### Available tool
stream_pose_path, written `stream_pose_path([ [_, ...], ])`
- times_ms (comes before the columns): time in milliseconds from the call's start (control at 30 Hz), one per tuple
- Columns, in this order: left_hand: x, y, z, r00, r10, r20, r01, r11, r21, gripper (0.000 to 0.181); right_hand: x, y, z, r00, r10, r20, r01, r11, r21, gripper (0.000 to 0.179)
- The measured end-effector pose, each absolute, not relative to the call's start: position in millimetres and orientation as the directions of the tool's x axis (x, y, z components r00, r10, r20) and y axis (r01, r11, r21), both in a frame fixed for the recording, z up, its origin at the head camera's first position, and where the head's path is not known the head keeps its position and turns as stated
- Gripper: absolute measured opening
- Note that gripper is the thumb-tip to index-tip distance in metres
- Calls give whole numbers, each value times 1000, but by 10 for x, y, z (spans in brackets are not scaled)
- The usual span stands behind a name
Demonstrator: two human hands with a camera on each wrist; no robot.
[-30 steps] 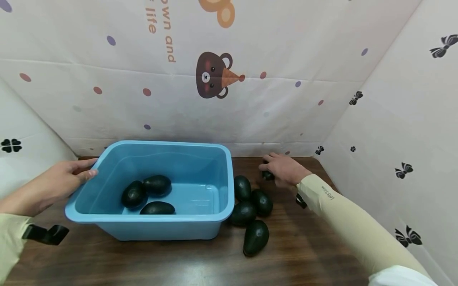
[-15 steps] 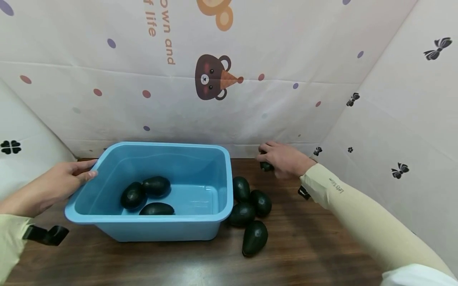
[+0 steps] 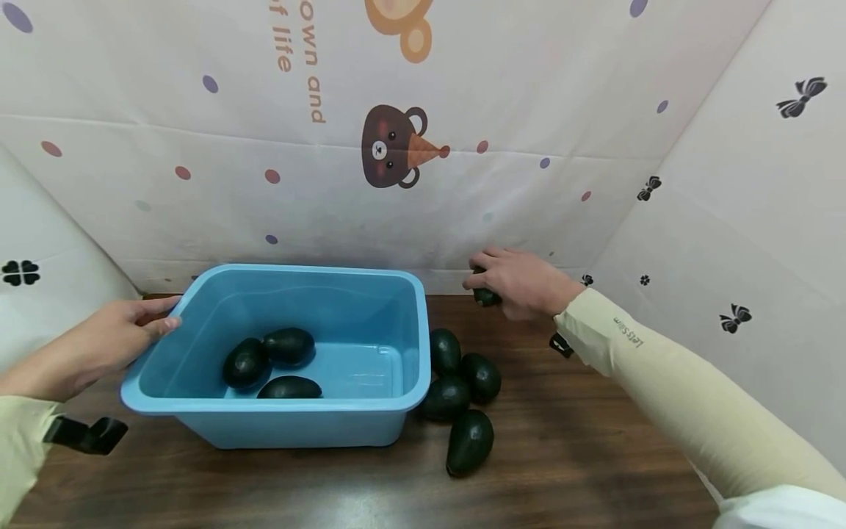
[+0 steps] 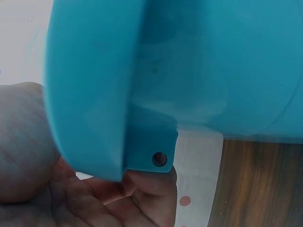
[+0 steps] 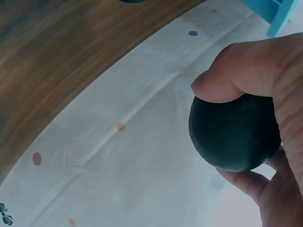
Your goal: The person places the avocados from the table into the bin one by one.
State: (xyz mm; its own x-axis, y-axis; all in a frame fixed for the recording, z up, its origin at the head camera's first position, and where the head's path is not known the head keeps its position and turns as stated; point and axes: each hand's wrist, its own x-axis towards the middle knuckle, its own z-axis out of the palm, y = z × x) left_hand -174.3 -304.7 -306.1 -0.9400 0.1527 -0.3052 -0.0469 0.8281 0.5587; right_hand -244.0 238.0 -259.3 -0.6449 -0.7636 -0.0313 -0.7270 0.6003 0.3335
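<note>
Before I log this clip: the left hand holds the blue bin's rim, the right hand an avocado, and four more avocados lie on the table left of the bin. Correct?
Not quite: the head view shows the four avocados on the table right of the blue bin. The left hand and right hand are as you say.

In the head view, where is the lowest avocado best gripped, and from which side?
Probably across the thick far half of the avocado, from above and the right: its near end narrows, the blue bin is to its left, and other avocados lie behind it.
</note>
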Motion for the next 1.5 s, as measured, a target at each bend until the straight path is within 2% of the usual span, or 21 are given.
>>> stream_pose_path([
  [633,-1762,-3067,-3050,-934,151,-325,-59,829,557,80,-2383,2015,-2290,-600,-799,-29,-762,561,324,54],
  [967,-1749,-3070,-3019,-917,128,-377,-112,826,553,78,-2363,1756,-2196,-560,-828,-24,-785,520,337,49],
  [1233,-1736,-3084,-3041,-927,145,-347,-80,825,559,78,-2319,1490,-2136,-508,-861,-21,-810,469,353,45],
  [1500,-1737,-3057,-3056,-932,150,-331,-67,825,562,78,-2267,1272,-2144,-496,-867,-44,-814,447,371,44],
])
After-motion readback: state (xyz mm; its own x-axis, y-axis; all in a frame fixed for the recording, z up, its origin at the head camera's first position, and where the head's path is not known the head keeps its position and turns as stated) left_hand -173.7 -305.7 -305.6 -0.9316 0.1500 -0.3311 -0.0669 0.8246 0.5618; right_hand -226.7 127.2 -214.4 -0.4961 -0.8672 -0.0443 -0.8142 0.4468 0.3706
